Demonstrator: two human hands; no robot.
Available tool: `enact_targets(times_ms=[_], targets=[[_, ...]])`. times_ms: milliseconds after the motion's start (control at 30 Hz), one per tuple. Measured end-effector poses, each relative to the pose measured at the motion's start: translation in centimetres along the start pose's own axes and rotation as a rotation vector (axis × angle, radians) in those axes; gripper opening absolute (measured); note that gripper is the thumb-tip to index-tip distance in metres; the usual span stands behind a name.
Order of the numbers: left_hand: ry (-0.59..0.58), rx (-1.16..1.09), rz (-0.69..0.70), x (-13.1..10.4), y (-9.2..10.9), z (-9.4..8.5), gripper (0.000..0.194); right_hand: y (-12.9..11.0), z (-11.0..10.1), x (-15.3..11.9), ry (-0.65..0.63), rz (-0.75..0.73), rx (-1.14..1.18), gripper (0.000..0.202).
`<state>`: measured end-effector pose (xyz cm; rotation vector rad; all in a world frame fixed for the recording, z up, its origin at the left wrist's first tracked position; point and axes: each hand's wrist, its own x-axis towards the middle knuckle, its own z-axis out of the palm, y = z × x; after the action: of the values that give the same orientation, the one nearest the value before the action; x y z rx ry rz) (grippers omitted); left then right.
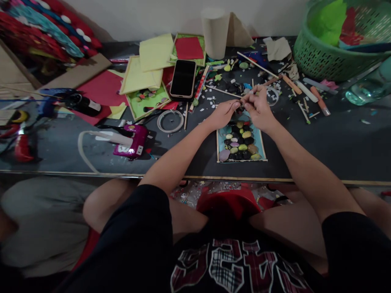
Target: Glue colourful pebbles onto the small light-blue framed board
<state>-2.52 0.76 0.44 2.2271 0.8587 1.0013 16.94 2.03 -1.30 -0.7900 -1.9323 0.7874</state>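
Note:
A blue board (pixel 262 151) with a thin wooden border lies near the table's front edge. Rows of painted pebbles (pixel 234 144) in black, yellow, green and purple cover much of it. Over its far end, my left hand (pixel 224 114) and my right hand (pixel 259 108) meet with fingertips pinched close together. Whatever small dark thing sits between them is mostly hidden by the fingers. A thin wooden stick (pixel 221 91) lies just beyond my left hand, and a clear ring-shaped coil (pixel 273 97) is beside my right hand.
A phone (pixel 183 79) rests by yellow framed boards (pixel 140 83). At left are a purple power socket block (pixel 131 140) and a coil of tubing (pixel 170 121). A green basket (pixel 324 57) and water bottle (pixel 366 87) stand right. Paper scraps and sticks litter the back.

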Motion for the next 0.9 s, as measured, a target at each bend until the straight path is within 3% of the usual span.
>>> enact_targets(times_ms=[267, 733, 900], targets=[[0.002, -0.004, -0.020, 0.0, -0.3, 0.0, 0.070, 1.6, -0.3, 0.2, -0.087, -0.049, 0.132, 0.055], [0.027, -0.140, -0.096, 0.0, -1.8, -0.3, 0.074, 1.9, -0.4, 0.2, -0.044, 0.122, 0.181, 0.065], [0.033, -0.132, -0.096, 0.1, -1.7, -0.6, 0.078, 1.3, -0.5, 0.2, 0.165, 0.060, 0.087, 0.067]])
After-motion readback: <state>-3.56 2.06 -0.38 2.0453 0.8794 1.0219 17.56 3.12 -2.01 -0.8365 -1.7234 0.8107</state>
